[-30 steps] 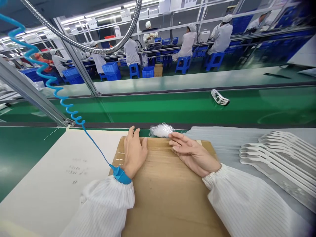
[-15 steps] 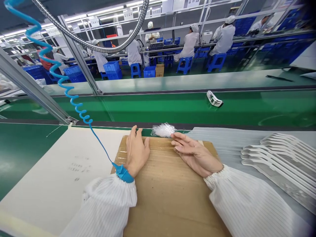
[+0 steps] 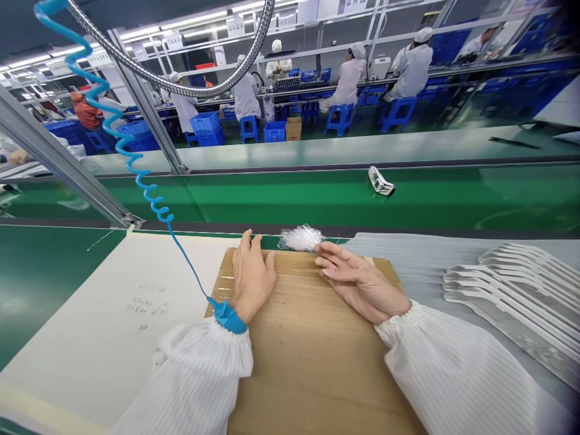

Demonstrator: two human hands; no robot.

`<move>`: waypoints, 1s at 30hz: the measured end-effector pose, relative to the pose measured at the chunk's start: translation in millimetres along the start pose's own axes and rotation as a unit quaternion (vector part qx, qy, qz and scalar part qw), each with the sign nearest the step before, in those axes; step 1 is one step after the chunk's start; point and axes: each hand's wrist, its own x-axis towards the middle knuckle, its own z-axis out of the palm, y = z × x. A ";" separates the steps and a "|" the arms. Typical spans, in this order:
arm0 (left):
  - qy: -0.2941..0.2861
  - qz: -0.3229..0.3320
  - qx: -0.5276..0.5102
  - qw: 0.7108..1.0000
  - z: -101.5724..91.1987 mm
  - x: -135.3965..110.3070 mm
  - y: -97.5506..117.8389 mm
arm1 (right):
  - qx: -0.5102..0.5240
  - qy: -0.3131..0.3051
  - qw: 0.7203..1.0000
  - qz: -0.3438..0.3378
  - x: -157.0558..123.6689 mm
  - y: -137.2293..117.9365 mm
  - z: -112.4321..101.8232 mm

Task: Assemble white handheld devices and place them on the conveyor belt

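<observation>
My left hand [image 3: 254, 275] rests on the far left part of a flat piece of brown cardboard [image 3: 312, 362], fingers stretched forward and nothing in them. A blue wrist strap [image 3: 229, 316] circles that wrist, with a coiled blue cord [image 3: 131, 158] running up from it. Over the cardboard's far right part, my right hand [image 3: 360, 279] is turned on its side, fingers loosely apart and holding nothing. Its fingertips are close to a crumpled clear plastic bag [image 3: 301, 238] lying just past the cardboard; I cannot tell whether they touch.
Stacked white plastic parts [image 3: 512, 290] lie on grey foam sheeting [image 3: 408, 260] at right. A white sheet with writing [image 3: 90, 302] covers the left. Beyond runs a green conveyor belt [image 3: 272, 196] carrying a small white part [image 3: 381, 181]. A metal post [image 3: 145, 103] stands at left; co-workers sit farther back.
The small white part on the green belt has shifted left. The coiled cord has swung slightly right. Both hands stay almost where they were.
</observation>
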 end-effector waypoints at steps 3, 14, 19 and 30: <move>0.000 -0.001 -0.002 1.000 -0.1 0.0 0.2 | 0.009 0.010 1.000 0.004 -0.8 -1.9 3.0; -0.005 0.002 0.005 1.000 -1.7 -0.7 2.0 | 0.017 0.010 1.000 0.013 -1.5 -1.8 3.4; -0.003 0.001 0.005 1.000 -2.2 -1.2 2.5 | 0.021 0.015 1.000 0.013 -2.2 -2.7 4.7; -0.012 0.000 0.012 1.000 -3.4 -2.1 4.2 | 0.035 0.014 0.999 0.017 -2.0 -2.8 4.6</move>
